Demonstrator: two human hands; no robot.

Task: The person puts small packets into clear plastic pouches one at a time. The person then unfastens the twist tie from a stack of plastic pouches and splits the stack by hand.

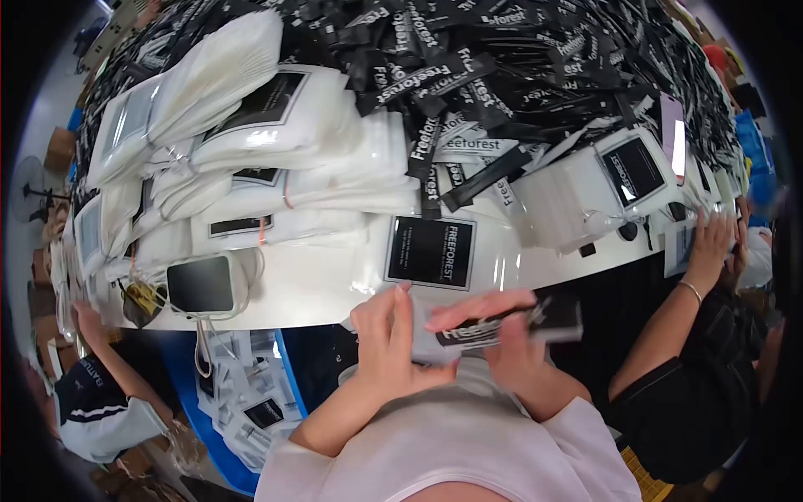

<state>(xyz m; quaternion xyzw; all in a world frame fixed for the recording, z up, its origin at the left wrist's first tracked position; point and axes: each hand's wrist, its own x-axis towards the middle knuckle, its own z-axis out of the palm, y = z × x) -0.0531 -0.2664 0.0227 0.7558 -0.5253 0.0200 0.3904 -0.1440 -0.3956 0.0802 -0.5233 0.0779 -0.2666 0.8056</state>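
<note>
And here both hands are at it, the left hand [383,339] gripping a clear bag [431,341], the right hand [517,343] holding a black Freeforest packet [478,331] against it, blurred, just off the table [309,293].

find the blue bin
In the head view, the blue bin is on the person's left, just past the near edge of the white table, nearest the dark-screened device.

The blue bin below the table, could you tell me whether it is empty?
Not empty: inside the blue bin lie many pale packets, overlapping.
</note>
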